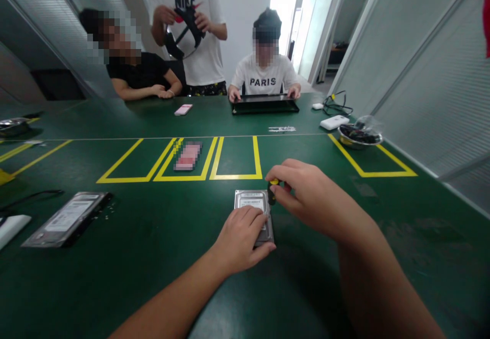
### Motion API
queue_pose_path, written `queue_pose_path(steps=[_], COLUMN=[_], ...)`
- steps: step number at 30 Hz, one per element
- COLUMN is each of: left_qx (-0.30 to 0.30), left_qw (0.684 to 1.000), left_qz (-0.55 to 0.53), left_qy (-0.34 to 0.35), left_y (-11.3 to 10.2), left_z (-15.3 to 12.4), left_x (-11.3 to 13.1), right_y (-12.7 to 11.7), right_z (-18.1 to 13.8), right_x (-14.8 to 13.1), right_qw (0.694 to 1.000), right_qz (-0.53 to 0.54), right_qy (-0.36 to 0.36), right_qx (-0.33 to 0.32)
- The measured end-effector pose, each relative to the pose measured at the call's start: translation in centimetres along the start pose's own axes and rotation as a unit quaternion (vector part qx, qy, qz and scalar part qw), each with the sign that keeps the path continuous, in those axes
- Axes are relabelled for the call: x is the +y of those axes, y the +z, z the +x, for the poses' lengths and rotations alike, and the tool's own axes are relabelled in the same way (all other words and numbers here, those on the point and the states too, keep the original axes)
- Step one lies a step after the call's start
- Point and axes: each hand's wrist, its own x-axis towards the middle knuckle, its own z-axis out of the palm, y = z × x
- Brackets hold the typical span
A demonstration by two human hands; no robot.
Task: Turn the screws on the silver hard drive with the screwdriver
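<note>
A silver hard drive [248, 199] with a white label lies on the green table in front of me. My left hand [241, 237] grips it, fingers across its top and thumb at the near right edge. In my right hand [300, 188] is a short screwdriver [272, 193] with a black and yellow handle, pinched between thumb and fingers. It stands upright at the drive's upper right edge; its tip is hidden from view.
At left lies another hard drive [71, 219] with small screws [109, 210] beside it. Yellow tape outlines [235, 177] mark the table. A metal bowl [360, 140] of dark items stands at right. Across the table are several people, one holding a black tray [266, 106].
</note>
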Motion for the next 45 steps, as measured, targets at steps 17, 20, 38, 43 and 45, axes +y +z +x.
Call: queue_pose_path(steps=[17,20,38,43,45], left_qx=[0.012,0.011,-0.005,-0.006,-0.007], left_qw=[1.0,1.0,0.999,0.999,0.999], left_qz=[-0.008,-0.006,0.036,0.039,0.038], left_qy=[-0.006,-0.003,0.014,0.02,0.021], left_y=[0.31,0.27,0.42,0.49,0.49], left_z=[-0.13,-0.11,-0.16,-0.19,-0.2], left_x=[-0.12,-0.14,-0.22,-0.23,-0.23], right_y=[-0.33,-0.31,-0.33,-0.24,-0.19], right_z=[-0.19,-0.26,-0.06,0.16,0.17], right_x=[0.17,0.34,0.47,0.3,0.26], right_qw=[0.999,0.998,0.999,0.999,1.0], right_qz=[0.039,0.043,0.038,0.029,0.014], right_qy=[-0.023,-0.042,-0.036,-0.012,-0.003], right_qx=[0.008,0.018,0.0,-0.005,0.005])
